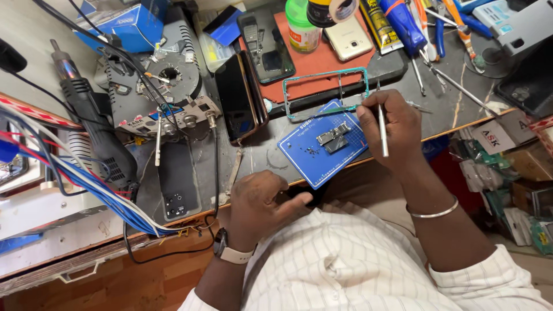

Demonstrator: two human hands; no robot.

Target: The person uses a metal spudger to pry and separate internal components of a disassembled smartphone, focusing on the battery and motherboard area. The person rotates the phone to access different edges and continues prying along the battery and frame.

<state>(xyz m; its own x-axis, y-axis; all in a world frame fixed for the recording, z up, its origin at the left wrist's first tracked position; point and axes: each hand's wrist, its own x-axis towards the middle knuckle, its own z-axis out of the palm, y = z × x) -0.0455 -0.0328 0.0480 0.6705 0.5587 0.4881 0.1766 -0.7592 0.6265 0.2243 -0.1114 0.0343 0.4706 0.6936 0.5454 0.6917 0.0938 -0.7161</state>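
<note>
Tweezers [382, 128] gripped in right hand [389, 129] over blue mat [322, 152] w/ small metal parts [334, 137]; left hand [259, 204] loosely curled, holding nothing, at bench [271, 158] edge.

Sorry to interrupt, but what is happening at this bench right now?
A person sits at a cluttered phone-repair bench. Their right hand holds a thin metal tool upright beside a teal phone frame. Below it, a blue mat carries small metal parts and tiny screws. The left hand, with a wristwatch, rests at the bench edge holding nothing visible.
</note>
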